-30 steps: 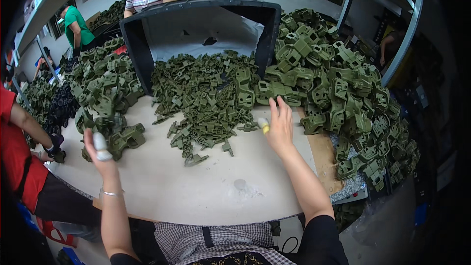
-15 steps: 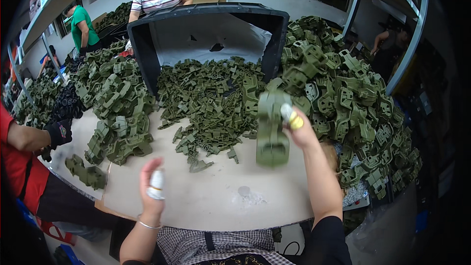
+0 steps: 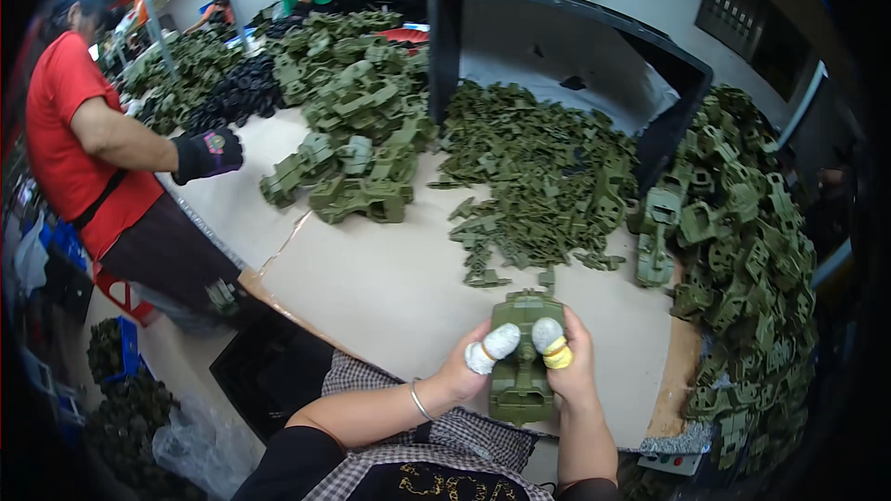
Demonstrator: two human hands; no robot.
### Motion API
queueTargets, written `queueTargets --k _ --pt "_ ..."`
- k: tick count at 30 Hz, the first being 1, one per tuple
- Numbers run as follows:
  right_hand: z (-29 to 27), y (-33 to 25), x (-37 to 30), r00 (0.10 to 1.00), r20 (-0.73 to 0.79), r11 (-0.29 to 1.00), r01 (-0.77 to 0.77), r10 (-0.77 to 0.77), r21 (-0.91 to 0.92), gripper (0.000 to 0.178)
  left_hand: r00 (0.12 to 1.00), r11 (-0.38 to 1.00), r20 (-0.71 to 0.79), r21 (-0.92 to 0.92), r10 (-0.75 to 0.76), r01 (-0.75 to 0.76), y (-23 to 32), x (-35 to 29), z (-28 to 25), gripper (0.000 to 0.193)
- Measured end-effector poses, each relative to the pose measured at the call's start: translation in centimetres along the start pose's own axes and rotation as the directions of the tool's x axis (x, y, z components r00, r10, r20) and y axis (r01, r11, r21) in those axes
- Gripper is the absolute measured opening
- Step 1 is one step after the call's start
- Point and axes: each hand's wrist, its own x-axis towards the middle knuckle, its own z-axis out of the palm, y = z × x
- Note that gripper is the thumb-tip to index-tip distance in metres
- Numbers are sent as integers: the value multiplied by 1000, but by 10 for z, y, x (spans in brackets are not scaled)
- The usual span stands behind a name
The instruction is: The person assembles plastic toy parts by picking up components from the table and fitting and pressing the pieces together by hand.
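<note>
Both of my hands grip a long olive-green molded plastic body [image 3: 525, 380], like a toy military vehicle shell, held low over the near part of the table. My left hand [image 3: 471, 359] closes on its left side, the thumb, wrapped in white, lying on top. On the opposite side my right hand [image 3: 573, 354] holds it, with a thumb wrapped in white and yellow. My fingers under the body are hidden. Just beyond it, a heap of small green plastic parts [image 3: 534, 176] spreads out of a tipped black bin [image 3: 445, 46].
Bigger green shells are piled at the right [image 3: 742, 250], with another pile [image 3: 357, 102] left of the bin. A person in red [image 3: 93, 130] stands at the left, a dark-gloved hand [image 3: 209, 156] over the table [image 3: 371, 269]. Other people stand behind.
My right hand has brought the green shell nearer to me, and my left hand, free before, now holds it too. The view has swung left. The shell near the person in red is gone from there.
</note>
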Motion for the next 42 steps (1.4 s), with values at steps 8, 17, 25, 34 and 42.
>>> queueTargets --k 8,17,25,34,42 --pt "-103 -35 -35 842 -304 792 213 -446 -572 47 972 986 -179 -37 154 -163 48 -4 -49 45" --pt "-77 -20 -6 932 -40 51 -24 -361 -998 63 958 918 49 -279 -281 283 32 -52 -79 62" --pt "-30 33 59 971 -136 203 -96 -197 -975 35 915 914 -93 -156 -392 375 44 -55 -79 69" --pt "-18 7 9 989 6 561 90 -150 -823 32 909 896 -93 -235 -407 377 38 -59 -84 65" --pt "33 -32 -29 844 536 221 527 -19 -821 46 914 914 26 -20 -406 406 37 -56 -57 57"
